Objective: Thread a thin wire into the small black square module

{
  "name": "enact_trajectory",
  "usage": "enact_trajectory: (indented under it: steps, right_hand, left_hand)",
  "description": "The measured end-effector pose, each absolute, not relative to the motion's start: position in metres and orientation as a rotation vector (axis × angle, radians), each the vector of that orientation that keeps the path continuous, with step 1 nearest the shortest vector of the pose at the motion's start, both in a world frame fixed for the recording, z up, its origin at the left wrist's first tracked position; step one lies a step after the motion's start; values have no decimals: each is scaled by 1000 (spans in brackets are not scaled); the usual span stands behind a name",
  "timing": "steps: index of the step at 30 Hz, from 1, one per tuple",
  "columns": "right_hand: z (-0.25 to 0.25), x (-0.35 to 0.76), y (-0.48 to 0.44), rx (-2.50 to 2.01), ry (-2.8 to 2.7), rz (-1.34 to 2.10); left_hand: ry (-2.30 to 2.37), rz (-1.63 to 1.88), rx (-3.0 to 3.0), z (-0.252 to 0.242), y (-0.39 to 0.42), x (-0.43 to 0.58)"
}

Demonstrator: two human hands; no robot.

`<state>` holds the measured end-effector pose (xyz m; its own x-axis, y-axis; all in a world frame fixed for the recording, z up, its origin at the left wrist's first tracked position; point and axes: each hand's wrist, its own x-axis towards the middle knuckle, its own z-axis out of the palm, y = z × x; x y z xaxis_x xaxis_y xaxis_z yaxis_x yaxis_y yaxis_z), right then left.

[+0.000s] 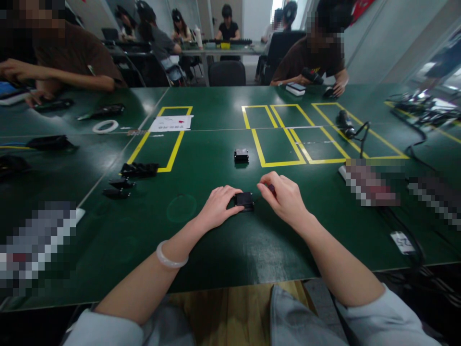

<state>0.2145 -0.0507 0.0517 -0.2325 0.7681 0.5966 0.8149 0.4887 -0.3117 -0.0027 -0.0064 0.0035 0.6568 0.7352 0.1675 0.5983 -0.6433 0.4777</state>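
Observation:
My left hand (219, 204) grips the left side of a small black rectangular block (244, 201) on the green table, thumb at the near edge and fingers at the far edge. Just right of the block, my right hand (283, 194) is raised slightly with thumb and fingers pinched together. A small dark piece (272, 189) shows at its fingers, too little visible to name. A second black block (241, 155) stands farther out, beyond both hands and touched by neither.
Several black parts (139, 169) lie to the left by a yellow-taped rectangle (175, 151). A white paper (172, 123) and a tape ring (105, 126) are behind them. Black cables (410, 126) and a blurred-out device (370, 182) are at right. Co-workers sit across the table.

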Motion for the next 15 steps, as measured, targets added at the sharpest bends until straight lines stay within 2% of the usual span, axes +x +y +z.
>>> enact_trajectory:
  steps: [15]
  right_hand:
    - [52,215,-51,-1274,-2038,-45]
  left_hand:
    - [1069,484,2500,3,-7,-2]
